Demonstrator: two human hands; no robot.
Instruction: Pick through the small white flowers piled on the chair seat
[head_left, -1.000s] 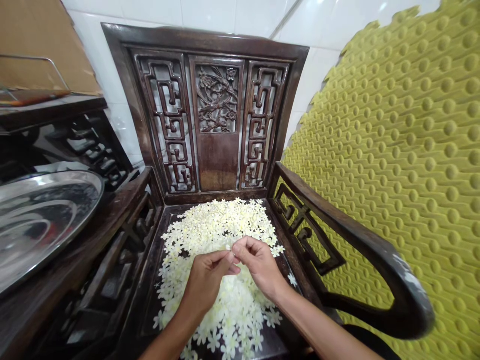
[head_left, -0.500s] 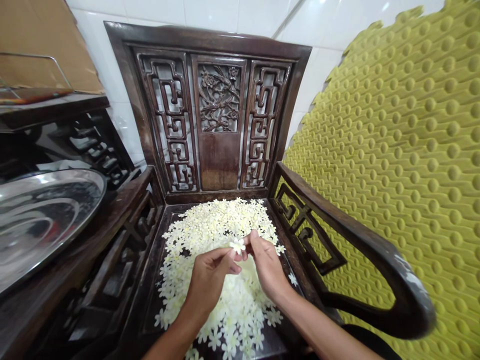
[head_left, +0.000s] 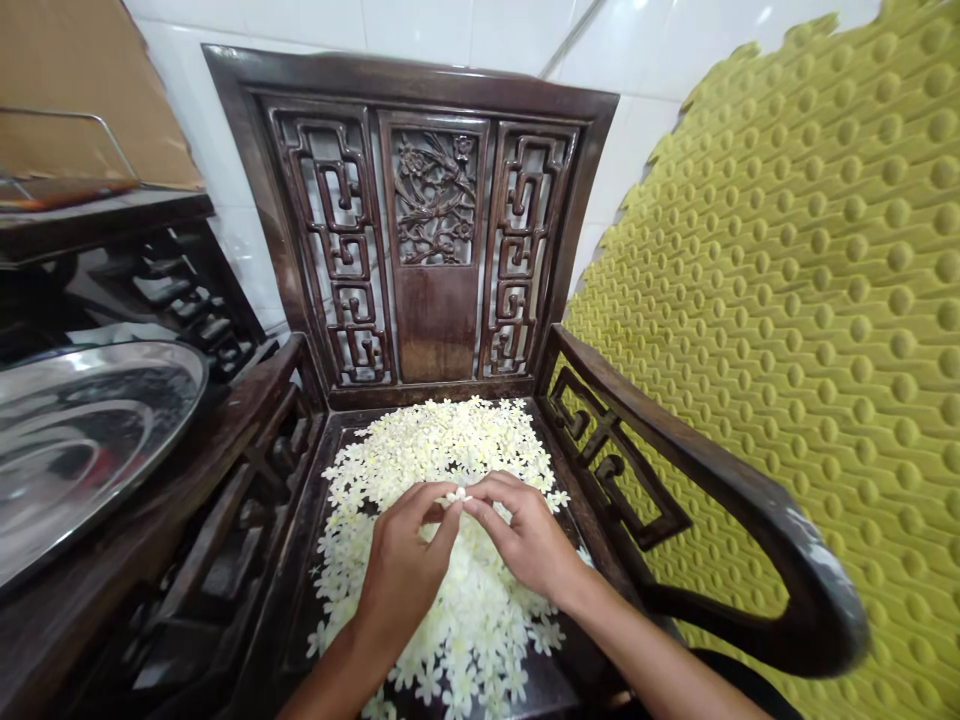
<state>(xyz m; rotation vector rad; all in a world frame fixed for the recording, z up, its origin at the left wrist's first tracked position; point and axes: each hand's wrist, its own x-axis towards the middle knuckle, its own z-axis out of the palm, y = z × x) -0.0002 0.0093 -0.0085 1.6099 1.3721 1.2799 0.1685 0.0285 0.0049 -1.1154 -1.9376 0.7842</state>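
Over the pile on the seat, my left hand (head_left: 411,548) and my right hand (head_left: 523,522) meet fingertip to fingertip. Between them is a small white flower (head_left: 459,496), pinched by the thumb and fingers of each hand. Its petals stick up a little above the fingers, which hide the rest of it. Below and around both hands lie many loose white flowers (head_left: 442,440) with pale yellow centres, heaped on the dark wooden seat (head_left: 300,590).
The carved dark wood chair back (head_left: 439,320) rises behind the flowers, with an armrest (head_left: 720,480) on the right. A round shiny metal tray (head_left: 169,400) stands at left. Yellow bumpy foam matting (head_left: 810,300) leans at right. White tiles (head_left: 420,30) cover the wall.
My right hand has turned inward and lowered its raised thumb to pinch the flower. The flower has shifted slightly left and shows less between the fingers. My left hand has drawn up to it.
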